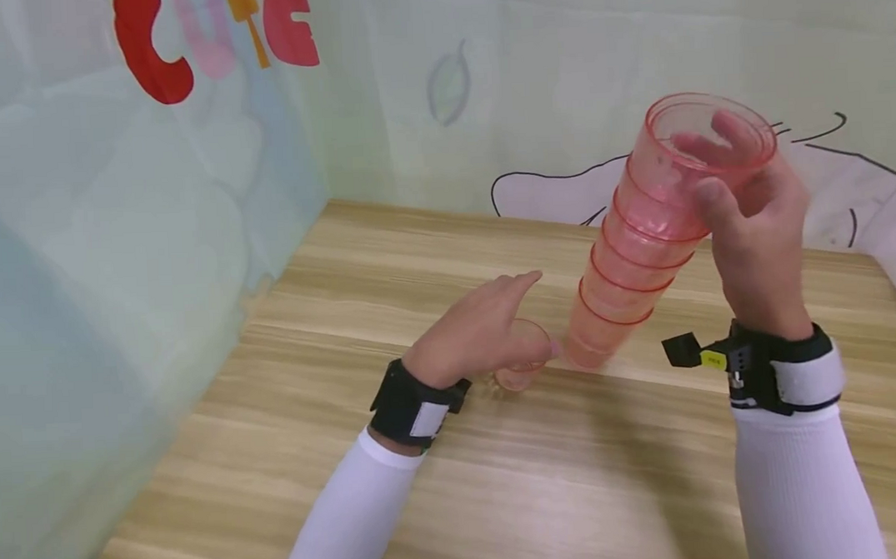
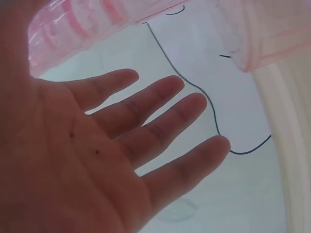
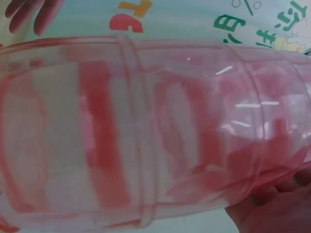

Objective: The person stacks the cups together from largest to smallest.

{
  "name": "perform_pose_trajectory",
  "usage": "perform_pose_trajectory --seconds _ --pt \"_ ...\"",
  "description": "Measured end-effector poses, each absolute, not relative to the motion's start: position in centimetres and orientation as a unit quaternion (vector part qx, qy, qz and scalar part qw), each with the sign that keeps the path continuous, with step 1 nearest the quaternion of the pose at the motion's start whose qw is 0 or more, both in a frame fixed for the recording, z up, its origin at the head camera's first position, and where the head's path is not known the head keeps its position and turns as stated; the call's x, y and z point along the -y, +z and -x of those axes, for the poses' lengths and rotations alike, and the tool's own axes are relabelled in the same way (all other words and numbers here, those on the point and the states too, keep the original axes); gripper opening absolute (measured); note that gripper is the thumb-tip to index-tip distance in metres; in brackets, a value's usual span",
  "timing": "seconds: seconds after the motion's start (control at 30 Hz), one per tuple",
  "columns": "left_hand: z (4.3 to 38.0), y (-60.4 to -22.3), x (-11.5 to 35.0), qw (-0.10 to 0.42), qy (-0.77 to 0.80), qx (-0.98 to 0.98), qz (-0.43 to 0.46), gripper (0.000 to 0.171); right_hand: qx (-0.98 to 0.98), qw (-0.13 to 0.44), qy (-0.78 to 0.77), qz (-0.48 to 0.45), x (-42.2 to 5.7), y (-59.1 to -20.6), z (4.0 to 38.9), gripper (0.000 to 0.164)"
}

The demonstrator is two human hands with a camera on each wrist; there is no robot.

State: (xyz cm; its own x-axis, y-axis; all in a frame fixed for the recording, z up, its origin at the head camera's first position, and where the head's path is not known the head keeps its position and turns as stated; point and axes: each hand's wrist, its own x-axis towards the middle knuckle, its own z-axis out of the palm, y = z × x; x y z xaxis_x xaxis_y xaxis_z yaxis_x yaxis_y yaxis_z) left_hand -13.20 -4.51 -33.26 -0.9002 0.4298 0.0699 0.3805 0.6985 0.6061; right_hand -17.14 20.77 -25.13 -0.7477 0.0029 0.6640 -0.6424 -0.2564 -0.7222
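A tilted stack of clear pink plastic cups [image 1: 638, 246] is held above the table by my right hand [image 1: 764, 224]. This hand grips the stack near its wide upper rim, the thumb on the near side and fingers visible through the plastic. The narrow lower end of the stack points down and left, near my left hand [image 1: 484, 332]. Straight, spread fingers show on the left hand in the left wrist view. A single pink cup [image 1: 518, 378] stands on the table beside it, partly hidden by the hand. Whether they touch, I cannot tell. The stack [image 3: 194, 136] fills the right wrist view.
The wood-grain table [image 1: 287, 386] extends around both hands. A pale printed sheet [image 1: 559, 74] rises behind it, and another [image 1: 117, 269] closes off the left side. Black wristbands [image 1: 416, 404] sit on both wrists, above white sleeves.
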Motion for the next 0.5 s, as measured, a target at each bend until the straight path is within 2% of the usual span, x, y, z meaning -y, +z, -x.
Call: perform_pose_trajectory --seconds 0.17,0.37,0.5 --pt "13.3 -33.8 4.3 0.043 0.278 -0.93 -0.236 0.096 0.608 0.19 0.719 -0.278 -21.2 -27.2 17.1 0.071" --pt "13.4 -34.2 4.0 0.066 0.252 -0.935 -0.24 0.098 0.65 0.16 0.691 -0.274 -21.6 -29.5 16.9 0.053" --pt "13.3 -34.4 4.1 0.089 0.244 -0.935 -0.242 0.1 0.667 0.135 0.682 -0.268 -21.6 -31.0 16.8 0.053"
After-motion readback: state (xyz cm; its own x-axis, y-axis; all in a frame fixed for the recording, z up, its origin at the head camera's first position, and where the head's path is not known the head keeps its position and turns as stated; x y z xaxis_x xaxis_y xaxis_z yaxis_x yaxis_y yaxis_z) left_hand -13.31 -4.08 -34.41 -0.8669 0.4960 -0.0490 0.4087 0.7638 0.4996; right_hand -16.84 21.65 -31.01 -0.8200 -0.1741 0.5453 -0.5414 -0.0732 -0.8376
